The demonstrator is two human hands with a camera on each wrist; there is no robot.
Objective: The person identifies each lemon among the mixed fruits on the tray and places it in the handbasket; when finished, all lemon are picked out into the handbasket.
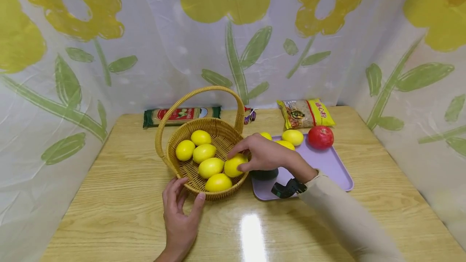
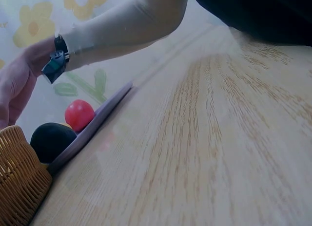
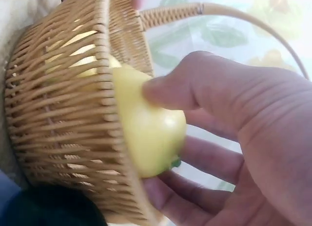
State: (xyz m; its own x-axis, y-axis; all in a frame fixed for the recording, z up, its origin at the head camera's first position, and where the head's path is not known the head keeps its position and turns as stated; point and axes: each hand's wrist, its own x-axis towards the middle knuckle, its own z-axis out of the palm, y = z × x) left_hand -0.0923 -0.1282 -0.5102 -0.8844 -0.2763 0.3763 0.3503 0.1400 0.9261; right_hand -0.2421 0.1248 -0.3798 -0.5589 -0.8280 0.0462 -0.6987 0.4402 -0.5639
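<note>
Right hand: the right hand [image 1: 263, 153] holds a lemon [image 1: 236, 165] with thumb and fingers curled around it, just at the right rim of the basket [image 1: 218, 130]; the right wrist view shows the same lemon [image 3: 148, 128] partly over the rim.
Left hand: the left hand [image 1: 180, 209] rests on the table [image 1: 116, 197] with fingers relaxed and spread; its fingertips touch the near wall of the basket and hold nothing.
Basket: five more lemons lie inside, left of the right hand; the handle stands up behind them.
Tray: the tray [image 1: 335, 169] lies under the right wrist; lemons, a red fruit [image 1: 320, 137] and a dark round thing [image 1: 265, 174] are on it, the dark one just below the right palm. I think it is an avocado, but the view is poor.
Behind: a pasta pack [image 1: 181, 115] and a snack bag [image 1: 305, 113] lie far from both hands.
Doing it well: in my judgement, the lemon should be lowered into the free gap at the right side before the fingers loosen, so it does not roll out; the left hand should steady the basket.
</note>
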